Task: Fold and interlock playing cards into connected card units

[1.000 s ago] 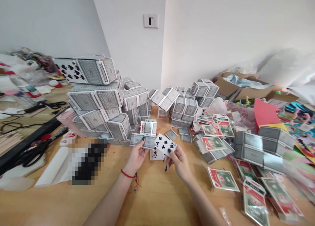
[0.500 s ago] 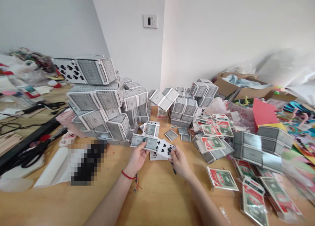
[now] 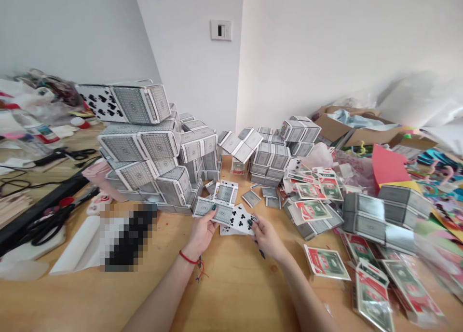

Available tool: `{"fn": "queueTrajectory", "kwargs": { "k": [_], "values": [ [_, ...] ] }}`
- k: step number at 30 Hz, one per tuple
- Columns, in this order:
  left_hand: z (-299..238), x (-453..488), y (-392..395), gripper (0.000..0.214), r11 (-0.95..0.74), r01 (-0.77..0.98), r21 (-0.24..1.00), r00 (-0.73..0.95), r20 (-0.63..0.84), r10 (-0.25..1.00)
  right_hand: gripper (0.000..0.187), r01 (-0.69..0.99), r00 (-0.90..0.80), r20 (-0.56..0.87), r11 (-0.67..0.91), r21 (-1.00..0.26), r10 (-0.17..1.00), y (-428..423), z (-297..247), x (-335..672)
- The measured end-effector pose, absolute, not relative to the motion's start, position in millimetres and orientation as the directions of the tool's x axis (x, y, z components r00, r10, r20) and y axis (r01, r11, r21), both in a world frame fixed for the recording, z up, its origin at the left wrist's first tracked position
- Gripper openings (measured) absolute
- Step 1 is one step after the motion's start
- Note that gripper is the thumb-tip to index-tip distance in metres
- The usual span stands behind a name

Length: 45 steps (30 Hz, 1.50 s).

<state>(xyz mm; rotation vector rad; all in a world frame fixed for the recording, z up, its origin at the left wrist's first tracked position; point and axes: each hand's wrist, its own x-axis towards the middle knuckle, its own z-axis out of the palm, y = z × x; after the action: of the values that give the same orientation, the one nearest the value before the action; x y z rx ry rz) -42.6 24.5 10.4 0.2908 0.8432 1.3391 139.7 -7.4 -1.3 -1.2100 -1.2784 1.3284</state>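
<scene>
At the middle of the near edge of the light wooden table (image 3: 224,293), the person's left hand (image 3: 201,233) is pinching a small assembly of folded grey-backed playing cards (image 3: 216,209), thumb on top and fingers narrow beneath. The right hand (image 3: 266,235) is gripping the lower corner of a face-up white clubs card (image 3: 241,219) between thumb and forefinger, and that card's edge is touching the assembly just above the table surface. To my eye the card is being fitted into the assembly. This would go best with the left hand steadying the folds flat while the right slides the card in squarely and lightly, so that nothing buckles. Toward the far left edge a tall heap of grey card-built blocks (image 3: 144,148) is standing. Toward the right edge, sealed red-and-green card packs (image 3: 327,263) are lying scattered beside a brown cardboard box (image 3: 347,127). Black scissors (image 3: 45,226) are resting at the left edge. Only the black club pips are reading clearly. The card's corner index and the printing on the packs are coming out too small and blurred to read.
</scene>
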Motion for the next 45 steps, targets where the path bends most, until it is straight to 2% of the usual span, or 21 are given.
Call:
{"fn": "queueTrajectory", "kwargs": {
  "k": [3,5,9,12,15,18,20,24,27,32,39,45],
  "values": [
    [11,-43,25,0.029,0.258,-0.719,0.645,0.003,-0.368,0.930,0.024,0.064,-0.119,-0.047,-0.040,-0.997,0.992,-8,-1,139],
    [12,-44,26,0.029,0.245,-0.714,0.656,-0.001,-0.351,0.936,0.028,0.036,-0.162,-0.100,-0.095,-0.995,0.982,-9,1,138],
    [12,-46,28,0.030,0.243,-0.724,0.646,-0.017,-0.369,0.929,0.036,-0.041,-0.436,-0.263,-0.311,-0.949,0.860,-13,6,134],
    [18,-46,27,0.028,0.300,-0.759,0.577,0.079,-0.376,0.923,0.036,-0.088,-0.553,-0.264,-0.371,-0.924,0.790,-17,9,127],
    [28,-48,27,0.029,0.329,-0.813,0.480,0.203,-0.296,0.933,0.035,-0.151,-0.616,-0.270,-0.448,-0.881,0.740,-20,8,117],
    [32,-51,29,0.030,0.259,-0.843,0.472,0.141,-0.271,0.952,0.038,-0.182,-0.656,-0.288,-0.517,-0.837,0.698,-24,2,104],
    [30,-52,32,0.030,0.210,-0.838,0.504,0.066,-0.289,0.955,0.038,-0.191,-0.621,-0.315,-0.528,-0.827,0.718,-26,-3,95],
    [23,-49,36,0.029,0.162,-0.819,0.551,-0.031,-0.325,0.945,0.033,-0.179,-0.395,-0.332,-0.427,-0.887,0.857,-31,-12,81],
    [22,-44,36,0.027,0.140,-0.810,0.569,-0.071,-0.333,0.940,0.031,-0.143,-0.301,-0.353,-0.408,-0.902,0.886,-35,-12,75],
    [23,-40,34,0.025,0.110,-0.808,0.579,-0.120,-0.343,0.932,0.029,-0.121,-0.248,-0.379,-0.417,-0.901,0.891,-37,-6,71],
    [19,-42,36,0.023,0.131,-0.785,0.606,-0.108,-0.342,0.934,0.028,-0.096,-0.239,-0.365,-0.396,-0.913,0.900,-34,-5,72],
    [18,-45,37,0.023,0.185,-0.799,0.572,-0.062,-0.385,0.921,0.025,-0.076,-0.221,-0.385,-0.410,-0.909,0.896,-33,1,72]
  ]
}}
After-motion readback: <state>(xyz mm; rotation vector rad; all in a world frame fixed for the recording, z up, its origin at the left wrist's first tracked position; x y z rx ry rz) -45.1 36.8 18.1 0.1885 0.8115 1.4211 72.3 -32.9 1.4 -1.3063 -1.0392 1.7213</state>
